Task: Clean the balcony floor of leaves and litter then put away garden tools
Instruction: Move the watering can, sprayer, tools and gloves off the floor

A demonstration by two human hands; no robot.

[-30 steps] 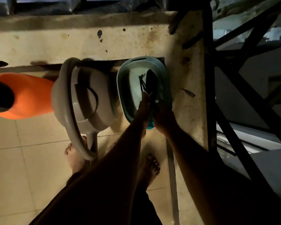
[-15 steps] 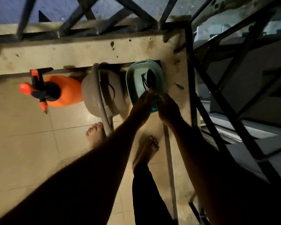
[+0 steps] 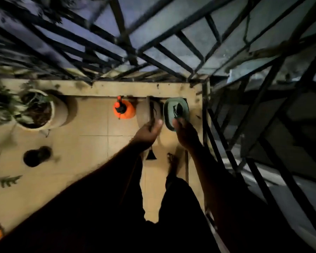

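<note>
A green basket (image 3: 184, 106) stands on the tiled floor in the corner by the ledge, with dark garden tools (image 3: 178, 110) lying inside it. A beige long-handled dustpan (image 3: 143, 112) leans beside it on the left. My left hand (image 3: 146, 133) is curled round the dustpan's dark handle, thumb toward the basket. My right hand (image 3: 185, 134) hovers at the basket's near rim with relaxed fingers, holding nothing. A fallen leaf (image 3: 6, 180) lies on the floor at the left.
An orange pressure sprayer (image 3: 124, 112) stands left of the dustpan. A potted plant (image 3: 58, 112) sits further left, with a dark object (image 3: 36, 156) on the tiles near it. Black metal railing (image 3: 215, 143) closes the right side and the far ledge. My bare foot (image 3: 172, 161) is below the basket.
The view has risen and pulled back from the corner. My left hand left the basket and moved left onto the dustpan handle. My right hand drew back to the basket's near rim.
</note>
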